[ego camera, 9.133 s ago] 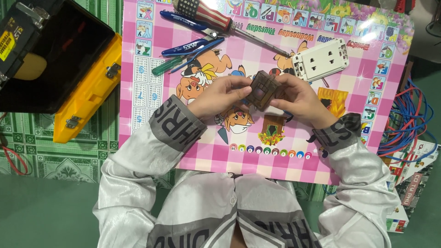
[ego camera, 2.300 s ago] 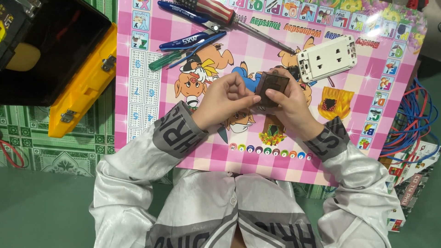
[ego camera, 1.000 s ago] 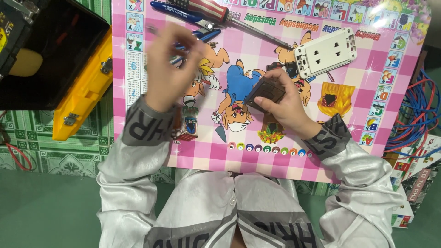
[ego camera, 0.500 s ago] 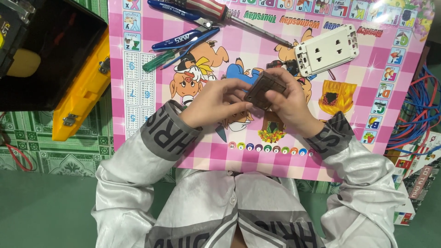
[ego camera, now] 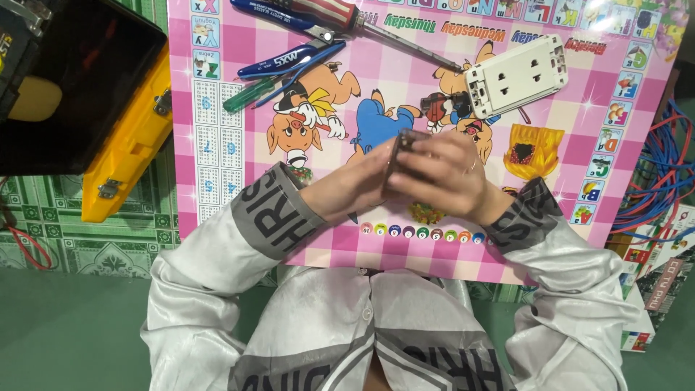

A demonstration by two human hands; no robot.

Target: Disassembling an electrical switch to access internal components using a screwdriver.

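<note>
At the far left, an open toolbox (ego camera: pixel 108 137) with a black inside and a yellow lid sits on green patterned tiles (ego camera: pixel 51 239), just beside the edge of a pink checked cartoon board (ego camera: pixel 579 137) that covers the middle of the view. On the board's upper left lie a green-handled tool (ego camera: pixel 250 95) and blue pens (ego camera: pixel 289 59), and above them a screwdriver (ego camera: pixel 347 14) with a striped handle, its shaft reaching right toward a white double wall socket (ego camera: pixel 515 74).

My left hand (ego camera: pixel 355 190) comes in from a grey-cuffed silvery sleeve, and my right hand (ego camera: pixel 445 177) meets it over the middle of the board. Between them I hold a small dark brown part (ego camera: pixel 404 145), raised over the cartoon pigs, only its top edge showing. The fingers of both hands are curled and pressed together around it, the right ones wrapped over the front, the left ones closing in from the side.

Right of my hands a small yellow printed piece (ego camera: pixel 534 148) lies on the board. Past the board's right edge, a bundle of blue and red wires (ego camera: pixel 662 181) trails over the floor.
</note>
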